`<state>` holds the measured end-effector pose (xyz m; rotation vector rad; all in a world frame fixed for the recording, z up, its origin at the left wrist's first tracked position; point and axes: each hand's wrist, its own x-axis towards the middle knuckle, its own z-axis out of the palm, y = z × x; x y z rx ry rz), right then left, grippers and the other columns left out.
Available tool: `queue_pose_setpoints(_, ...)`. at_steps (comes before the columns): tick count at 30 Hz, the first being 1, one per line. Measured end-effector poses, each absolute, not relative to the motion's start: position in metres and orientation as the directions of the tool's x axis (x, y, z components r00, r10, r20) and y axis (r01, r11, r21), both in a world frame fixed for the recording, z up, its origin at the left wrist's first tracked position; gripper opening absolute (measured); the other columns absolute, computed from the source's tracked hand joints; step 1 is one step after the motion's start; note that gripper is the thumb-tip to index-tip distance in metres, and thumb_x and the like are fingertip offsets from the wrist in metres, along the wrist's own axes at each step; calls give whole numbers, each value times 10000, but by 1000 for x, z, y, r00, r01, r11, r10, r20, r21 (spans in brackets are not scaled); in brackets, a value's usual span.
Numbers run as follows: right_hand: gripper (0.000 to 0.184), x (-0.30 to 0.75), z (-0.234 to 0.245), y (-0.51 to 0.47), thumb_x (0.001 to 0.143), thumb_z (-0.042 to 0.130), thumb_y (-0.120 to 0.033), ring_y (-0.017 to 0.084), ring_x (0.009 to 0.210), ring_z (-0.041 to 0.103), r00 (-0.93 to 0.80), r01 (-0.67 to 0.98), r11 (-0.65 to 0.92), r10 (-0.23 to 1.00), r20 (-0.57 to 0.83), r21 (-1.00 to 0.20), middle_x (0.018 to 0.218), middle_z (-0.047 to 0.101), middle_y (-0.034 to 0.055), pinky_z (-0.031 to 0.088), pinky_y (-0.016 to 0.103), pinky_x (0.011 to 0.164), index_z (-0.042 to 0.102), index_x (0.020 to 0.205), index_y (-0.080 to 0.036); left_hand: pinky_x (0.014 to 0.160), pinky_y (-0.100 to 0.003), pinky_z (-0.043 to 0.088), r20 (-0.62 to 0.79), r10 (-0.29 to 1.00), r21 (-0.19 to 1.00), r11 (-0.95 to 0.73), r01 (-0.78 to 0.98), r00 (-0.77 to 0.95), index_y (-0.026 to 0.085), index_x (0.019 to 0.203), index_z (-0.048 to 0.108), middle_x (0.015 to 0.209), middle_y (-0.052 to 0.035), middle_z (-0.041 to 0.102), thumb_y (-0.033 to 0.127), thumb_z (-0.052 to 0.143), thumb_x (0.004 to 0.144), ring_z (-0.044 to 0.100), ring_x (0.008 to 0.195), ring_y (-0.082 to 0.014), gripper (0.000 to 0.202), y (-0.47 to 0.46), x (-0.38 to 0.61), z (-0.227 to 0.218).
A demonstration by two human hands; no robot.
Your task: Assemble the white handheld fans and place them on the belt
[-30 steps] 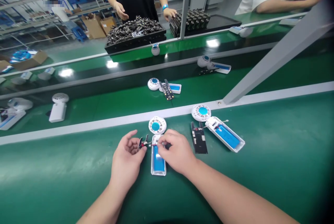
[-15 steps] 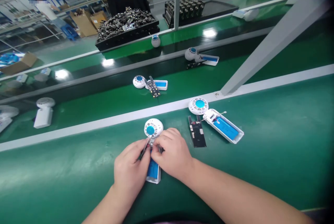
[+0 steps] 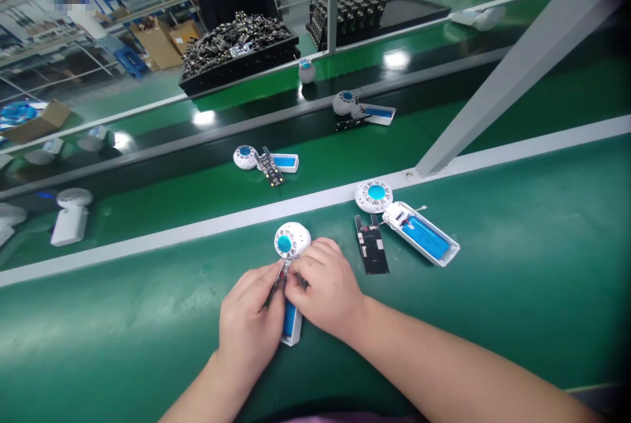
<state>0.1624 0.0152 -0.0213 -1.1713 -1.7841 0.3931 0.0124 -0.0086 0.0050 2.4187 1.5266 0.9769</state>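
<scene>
Left hand (image 3: 249, 324) pinching small dark part (image 3: 274, 289); right hand (image 3: 323, 288) closed on white handheld fan (image 3: 290, 240), blue battery (image 3: 290, 319) below.

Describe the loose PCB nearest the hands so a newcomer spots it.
On the near green conveyor belt, right of the person's right hand, lies an open white fan casing showing a blue battery. The black circuit board sits left of it, the only one lying flat here.

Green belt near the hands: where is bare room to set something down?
Bare belt lies left of the left hand, below the white rail, and right of the open white housing. It is crowded around the right hand, the white fan head and the black circuit board.
</scene>
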Motion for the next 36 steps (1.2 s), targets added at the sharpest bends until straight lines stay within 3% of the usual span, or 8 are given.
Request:
queue_pose_setpoints(8, 245, 168, -20, 13, 832, 502, -130, 141, 654, 501, -180, 535, 527, 835, 521, -660, 616, 533, -5, 426, 360, 873, 556, 600, -186, 812, -300, 546, 443, 834, 447, -524, 725, 329, 208, 1170, 637, 1024, -51, 717, 13, 604, 810, 657, 902, -169, 411, -7, 9, 3)
queue_pose_setpoints(15, 225, 168, -18, 12, 850, 525, -109, 143, 666, 540, -187, 494, 542, 830, 526, -680, 638, 565, 4, 425, 387, 936, 610, 653, -178, 786, -287, 558, 366, 893, 632, -445, 635, 261, 235, 1128, 688, 1011, -56, 724, 45, 575, 828, 669, 878, -161, 372, -7, 13, 4)
queue_pose_setpoints(19, 111, 169, -17, 17, 852, 565, -144, 177, 726, 582, -197, 448, 530, 844, 498, -720, 722, 627, 27, 464, 377, 823, 667, 830, -183, 726, -292, 570, 71, 997, 833, -37, 553, -39, 211, 939, 751, 900, -51, 745, 167, 635, 793, 693, 814, -188, 192, 16, -6, 11)
queue_pose_setpoints(22, 137, 171, -19, 19, 843, 572, -168, 190, 727, 581, -128, 425, 479, 872, 472, -769, 753, 632, 42, 473, 336, 690, 661, 946, -171, 710, -336, 574, -51, 935, 884, 206, 419, -351, 152, 1036, 723, 899, -82, 749, 240, 692, 726, 698, 772, -220, 323, 57, -51, 27)
queue_pose_setpoints(26, 173, 171, -21, 19, 841, 546, -160, 192, 741, 592, -99, 421, 422, 901, 422, -803, 776, 634, 43, 482, 328, 681, 663, 967, -177, 902, -481, 515, 296, 756, 733, 212, 646, -584, 174, 1235, 636, 1097, -110, 706, 349, 725, 702, 666, 960, -294, 569, 115, -109, 59)
queue_pose_setpoints(30, 184, 165, -23, 19, 823, 539, -156, 198, 742, 591, -125, 431, 421, 904, 409, -798, 772, 633, 41, 488, 331, 688, 670, 949, -187, 1003, -526, 428, 533, 790, 449, 41, 893, -304, 170, 1265, 609, 1213, -130, 641, 366, 643, 796, 596, 1085, -322, 510, 159, -86, 71)
queue_pose_setpoints(33, 201, 160, -25, 19, 814, 529, -154, 207, 748, 592, -143, 446, 446, 891, 430, -776, 779, 635, 48, 495, 340, 689, 673, 951, -186, 1003, -414, 450, 453, 891, 409, -186, 893, -22, 202, 1102, 698, 1109, -84, 692, 321, 600, 846, 605, 1073, -265, 299, 189, -19, 54)
queue_pose_setpoints(36, 212, 161, -28, 20, 814, 515, -150, 214, 747, 603, -161, 468, 478, 873, 460, -743, 789, 641, 55, 506, 343, 677, 670, 953, -184, 1062, -383, 402, 339, 923, 384, -314, 868, 184, 184, 1131, 677, 1181, -97, 666, 270, 615, 856, 567, 1151, -244, 294, 221, 54, 33)
